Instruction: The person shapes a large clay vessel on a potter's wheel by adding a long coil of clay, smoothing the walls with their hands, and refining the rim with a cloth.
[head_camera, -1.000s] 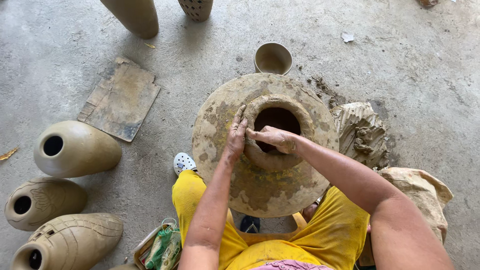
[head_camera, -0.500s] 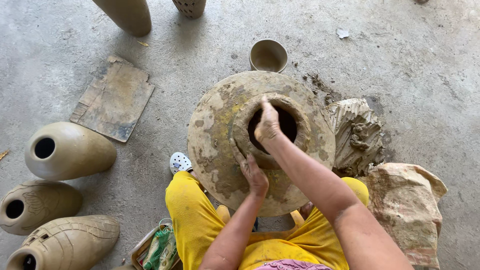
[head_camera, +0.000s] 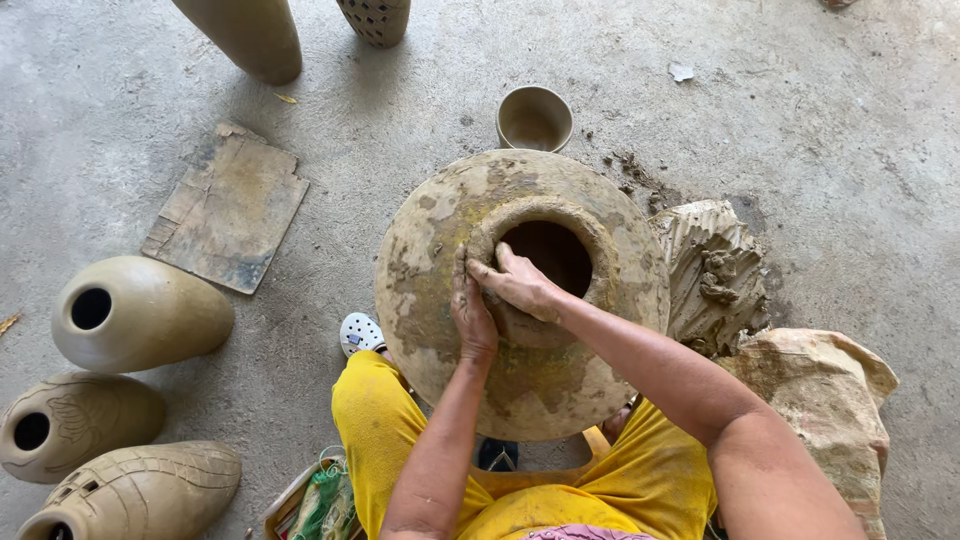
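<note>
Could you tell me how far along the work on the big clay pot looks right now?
Done: the large round clay pot has its full body. In hand: left hand and right hand press wet clay onto the rim. Left: the surface remains patchy, unlike the smooth vases alongside.

Green packet (head_camera: 322, 500) in a basket (head_camera: 285, 508) (bottom edge, beside yellow trousers).

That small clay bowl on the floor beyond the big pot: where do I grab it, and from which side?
Take the small bowl by its rim, from above. It stands upright, mouth open, with bare floor all around; pinching the wall at the near edge looks simplest. Both hands, left hand and right hand, are on the big pot's neck.
</note>
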